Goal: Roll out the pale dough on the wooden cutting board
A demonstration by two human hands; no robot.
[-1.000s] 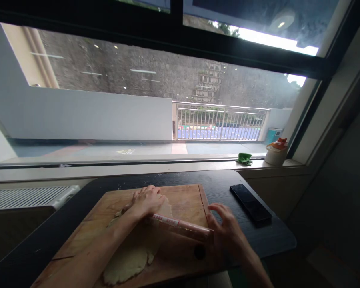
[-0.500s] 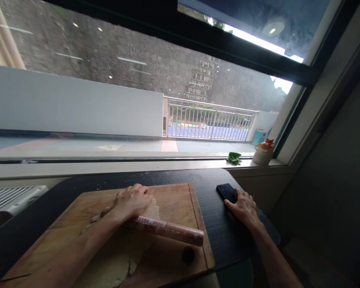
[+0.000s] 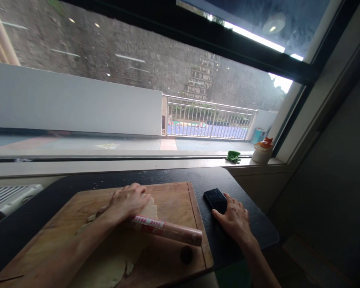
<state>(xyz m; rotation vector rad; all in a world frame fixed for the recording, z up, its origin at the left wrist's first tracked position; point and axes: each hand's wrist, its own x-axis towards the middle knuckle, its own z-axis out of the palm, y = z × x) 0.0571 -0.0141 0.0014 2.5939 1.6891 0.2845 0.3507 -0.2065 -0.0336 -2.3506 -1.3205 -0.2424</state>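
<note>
My left hand [image 3: 129, 202] lies over a rolling pin [image 3: 171, 231], with bent fingers reaching past it onto the dough. The pin carries a red and white printed label and slants across the board; my wrist and forearm hide part of it. A thin, pale sheet of dough [image 3: 108, 264] spreads beneath my forearm, with a ragged edge. Both rest on a wooden cutting board [image 3: 174, 196]. To the right, a black phone [image 3: 215, 199] lies on the dark table, its near end gripped between the thumb and fingers of my right hand [image 3: 234, 218].
The black table [image 3: 234, 182] meets a windowsill [image 3: 108, 167]. On the sill are a crumpled green cloth [image 3: 233, 157] and a whitish container [image 3: 262, 154] with an orange top. A white slatted unit [image 3: 13, 198] stands at the left. White crumbs dot the table's far edge.
My right hand and the phone have shifted left and a little toward me, nearer the board. My left hand and the rolling pin look the same on the board.
</note>
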